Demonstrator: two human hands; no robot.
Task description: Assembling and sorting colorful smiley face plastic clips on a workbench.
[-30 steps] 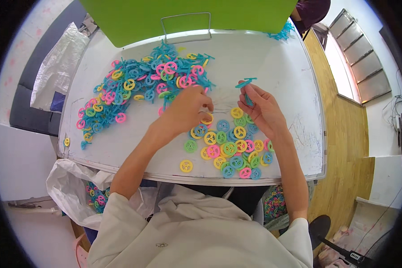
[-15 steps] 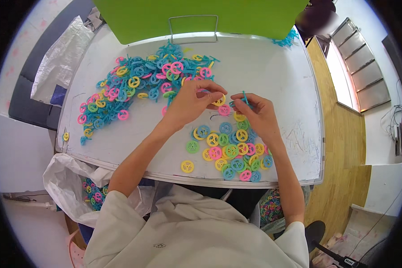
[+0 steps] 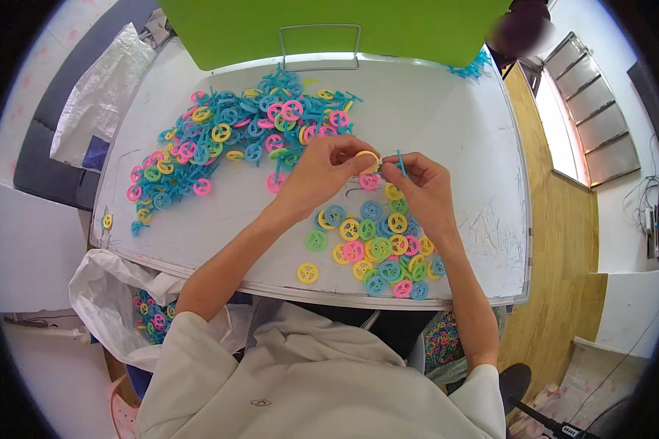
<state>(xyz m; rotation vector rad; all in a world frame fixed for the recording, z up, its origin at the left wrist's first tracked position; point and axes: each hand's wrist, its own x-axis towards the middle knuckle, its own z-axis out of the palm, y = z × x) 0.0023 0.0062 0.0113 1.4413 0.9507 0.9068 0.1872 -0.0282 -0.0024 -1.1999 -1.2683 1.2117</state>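
Note:
Over the middle of the white table (image 3: 256,249), my left hand (image 3: 318,174) pinches a small yellow plastic wheel (image 3: 368,157) between thumb and fingers. My right hand (image 3: 427,192) grips a thin teal plastic axle piece (image 3: 400,162) with a crossbar. The wheel and the axle piece are very close; whether they touch is hard to tell. Just under them lies a pink wheel (image 3: 369,181). Loose wheels in yellow, green, blue and pink (image 3: 379,249) spread below my right hand. Beyond my left hand is a big heap of teal pieces with coloured wheels (image 3: 231,121).
A green board (image 3: 410,33) with a wire loop (image 3: 320,67) stands along the far edge. More teal pieces (image 3: 472,66) lie at the far right corner. A white sack (image 3: 99,293) of parts hangs at the near left; another bag of parts (image 3: 442,340) is below the near right edge.
My left hand has tilted the yellow wheel and brought it slightly right, closer to the teal axle piece. My right hand has turned the axle piece a little.

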